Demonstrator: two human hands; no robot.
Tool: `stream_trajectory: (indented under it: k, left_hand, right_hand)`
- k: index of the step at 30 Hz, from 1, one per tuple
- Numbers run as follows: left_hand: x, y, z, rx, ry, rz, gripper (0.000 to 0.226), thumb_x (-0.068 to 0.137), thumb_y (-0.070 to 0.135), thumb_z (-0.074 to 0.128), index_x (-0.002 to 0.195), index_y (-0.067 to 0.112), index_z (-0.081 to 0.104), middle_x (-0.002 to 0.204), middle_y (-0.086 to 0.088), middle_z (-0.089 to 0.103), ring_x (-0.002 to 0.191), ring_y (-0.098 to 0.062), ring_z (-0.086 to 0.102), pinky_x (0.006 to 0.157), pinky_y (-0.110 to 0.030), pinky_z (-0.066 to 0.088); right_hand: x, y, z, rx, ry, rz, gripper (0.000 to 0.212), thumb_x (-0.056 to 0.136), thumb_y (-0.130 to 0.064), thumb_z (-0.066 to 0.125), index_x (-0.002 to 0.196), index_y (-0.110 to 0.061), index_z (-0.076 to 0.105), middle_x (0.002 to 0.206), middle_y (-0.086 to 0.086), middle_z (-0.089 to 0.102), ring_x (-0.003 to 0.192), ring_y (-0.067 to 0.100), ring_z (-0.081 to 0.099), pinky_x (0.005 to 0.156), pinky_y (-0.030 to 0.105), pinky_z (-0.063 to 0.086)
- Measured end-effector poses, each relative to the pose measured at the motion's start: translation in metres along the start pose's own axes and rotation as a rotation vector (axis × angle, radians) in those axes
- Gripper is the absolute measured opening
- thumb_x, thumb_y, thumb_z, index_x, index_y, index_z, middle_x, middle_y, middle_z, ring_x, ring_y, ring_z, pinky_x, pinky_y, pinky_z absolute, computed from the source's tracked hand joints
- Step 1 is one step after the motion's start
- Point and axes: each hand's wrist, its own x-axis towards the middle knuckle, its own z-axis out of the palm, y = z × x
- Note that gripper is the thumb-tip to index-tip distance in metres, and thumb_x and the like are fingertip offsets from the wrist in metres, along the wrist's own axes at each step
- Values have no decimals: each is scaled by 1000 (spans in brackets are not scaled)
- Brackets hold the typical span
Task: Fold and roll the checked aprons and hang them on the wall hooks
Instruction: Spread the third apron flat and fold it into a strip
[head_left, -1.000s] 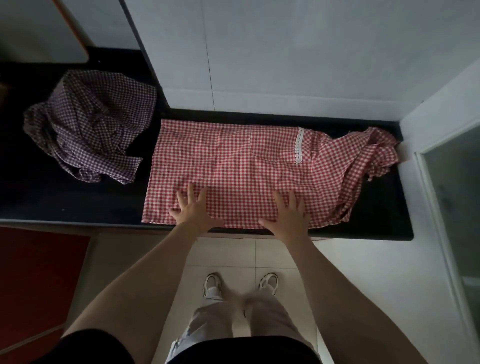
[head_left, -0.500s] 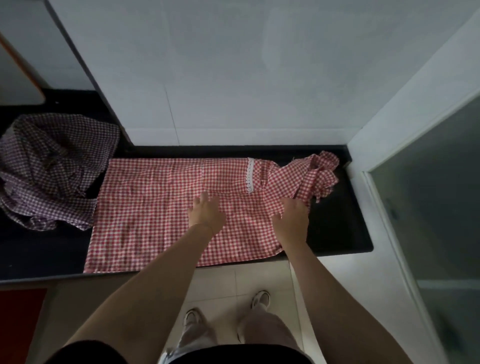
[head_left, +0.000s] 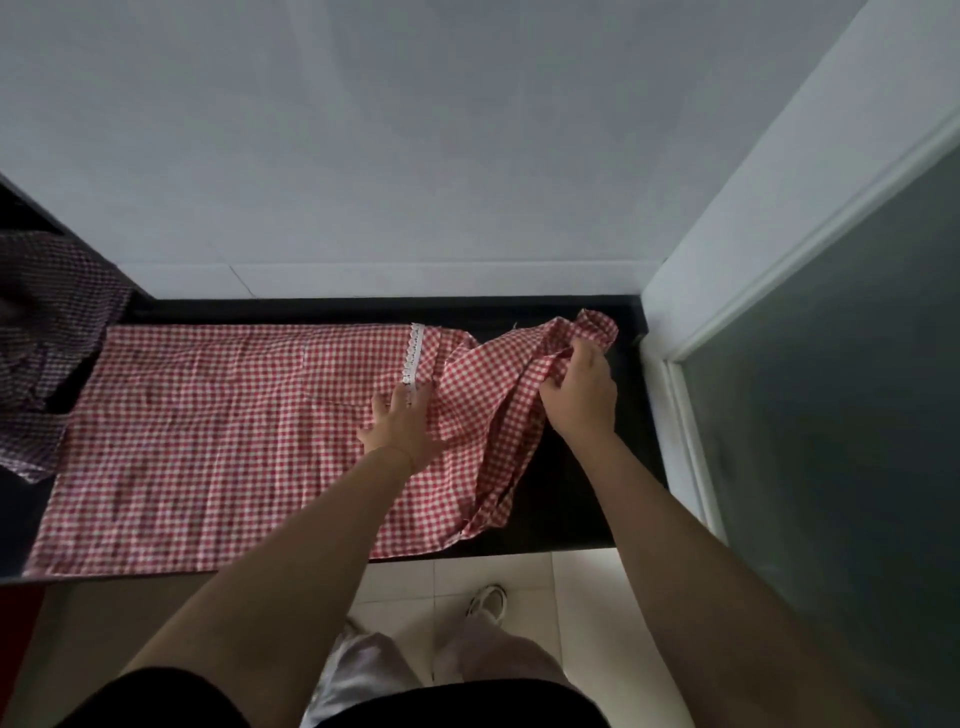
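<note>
Two checked aprons lie on the black counter (head_left: 566, 525). One, the red-and-white apron (head_left: 208, 441), is spread flat across the middle of the frame, its near edge running along the counter's front lip, with a strip of white lace trim (head_left: 414, 353) crossing it right of centre. Past that trim the cloth is bunched and lifted into loose folds toward the right end of the counter. The right hand (head_left: 579, 395) grips that gathered part, fingers curled into the fabric and raising it off the surface. The left hand (head_left: 402, 423) rests on the flat cloth just below the lace, fingers fairly straight and spread, pressing the apron down. At the left edge of the frame the purple checked apron (head_left: 47, 332) sits in a crumpled heap, its lower edge touching the red one's corner. Behind the counter rises a pale tiled wall (head_left: 415, 156); a white frame with a dark frosted panel (head_left: 841, 415) fills the right side. Below, pale floor tiles (head_left: 587, 613) and one white shoe (head_left: 488, 600) show.
</note>
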Motion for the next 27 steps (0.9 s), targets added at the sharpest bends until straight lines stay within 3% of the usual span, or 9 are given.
stream_trajectory:
  k: [2, 5, 11, 16, 18, 20, 23, 25, 27]
  left_hand:
    - [3, -3, 3, 9, 16, -40, 116, 70, 65, 76, 155, 39, 0, 165, -2, -3, 150, -39, 0, 110, -69, 27]
    - [7, -9, -1, 0, -20, -96, 125, 66, 62, 81, 155, 39, -3, 165, -2, -11, 150, -40, -7, 111, -70, 23]
    - [9, -31, -17, -65, -48, -139, 123, 68, 43, 87, 156, 39, 2, 165, -2, -13, 150, -38, -11, 112, -71, 20]
    - [14, -42, -26, -89, -81, -157, 123, 69, 28, 88, 156, 36, 3, 165, -5, -12, 150, -41, -9, 114, -68, 21]
    - [17, -44, -30, -101, -84, -178, 112, 75, 36, 83, 157, 34, 5, 165, -6, -8, 150, -41, -5, 114, -68, 20]
    - [19, -42, -33, -107, -52, -213, 96, 84, 46, 71, 157, 31, 11, 165, -5, -3, 151, -39, 1, 113, -70, 18]
    - [23, -38, -37, -109, -15, -249, 75, 94, 41, 56, 156, 29, 16, 166, -5, 3, 151, -38, 3, 113, -70, 18]
    - [25, -39, -37, -159, 3, -261, 63, 97, 36, 48, 154, 28, 22, 164, -5, 11, 149, -37, 10, 111, -69, 25]
    - [25, -45, -38, -239, 46, -263, 54, 99, 34, 44, 151, 30, 28, 159, -3, 22, 144, -34, 21, 108, -66, 31]
  right_hand:
    - [14, 2, -2, -61, -119, 40, 66, 88, -31, 67, 143, -11, 36, 141, 12, 49, 130, 31, 47, 107, 53, 38]
    - [25, 3, -10, -120, -325, 8, 33, 98, -30, 52, 129, -21, 50, 126, 7, 62, 119, 32, 55, 109, 52, 32]
    - [28, 0, -22, -101, -162, -59, 27, 95, -17, 51, 121, -15, 55, 114, 10, 66, 104, 35, 62, 92, 49, 48]
    - [26, -19, -49, -729, -1049, 53, 50, 91, -10, 65, 139, -10, 52, 127, 12, 57, 104, 30, 58, 87, 37, 50]
    - [27, -26, -55, -758, -1133, 129, 55, 91, -11, 65, 142, -18, 48, 124, 12, 56, 113, 31, 59, 98, 39, 51]
    - [35, -27, -51, -636, -962, 149, 52, 92, -24, 63, 142, -17, 50, 126, 14, 59, 112, 31, 61, 98, 43, 52]
    - [42, -30, -36, -334, -606, 113, 52, 82, -54, 55, 113, -13, 66, 111, 8, 66, 100, 28, 64, 89, 42, 54]
    - [44, -33, -22, -122, -356, 65, 45, 77, -53, 49, 97, -15, 64, 101, 9, 64, 96, 30, 63, 82, 45, 55]
    - [50, -35, -7, -38, -131, 27, 35, 86, -34, 57, 111, -11, 59, 112, 11, 61, 107, 31, 58, 88, 47, 51]
